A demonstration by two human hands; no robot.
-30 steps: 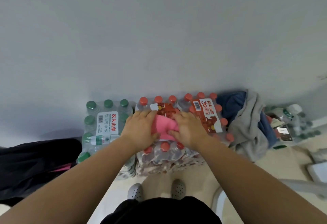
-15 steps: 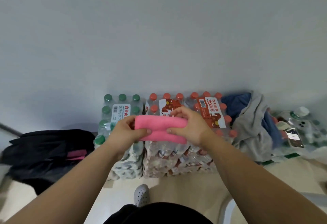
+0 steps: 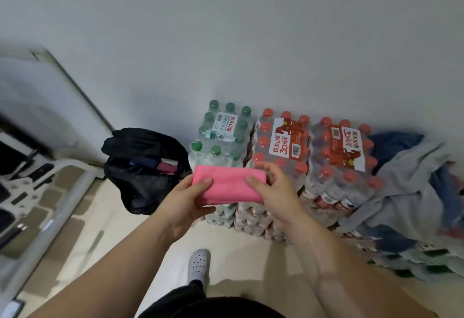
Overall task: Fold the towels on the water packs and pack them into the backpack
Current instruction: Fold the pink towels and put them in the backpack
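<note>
1. Item in hand: pink towel (image 3: 228,187), folded to a compact rectangle w/ several layers showing at its near edge.
2. Left hand (image 3: 188,202): grips the towel's left end, thumb on top, fingers underneath.
3. Right hand (image 3: 273,192): grips the right end, thumb on top, fingers curled round the far edge.
4. Towel position: held in the air, clear of the water packs, in front of the green-cap pack (image 3: 223,136) and the nearer red-cap pack (image 3: 283,141). Not yet in the bag.
5. Black backpack (image 3: 143,192): stands open on the floor just left of the green-cap pack. A pink item (image 3: 165,167) and a dark blue item show inside; prob. towels already packed, cannot confirm.
6. Remaining stock: grey cloth (image 3: 406,179) and blue cloth (image 3: 391,141) lie heaped, unfolded, over the packs at far right.
7. Status est.: fold of the pink towel looks complete; the step in hand is transfer to the backpack, to the person's left.
8. Left to do: pack the pink towel, then fold and pack the grey and blue pcs. Task approx. mid-way.
</note>
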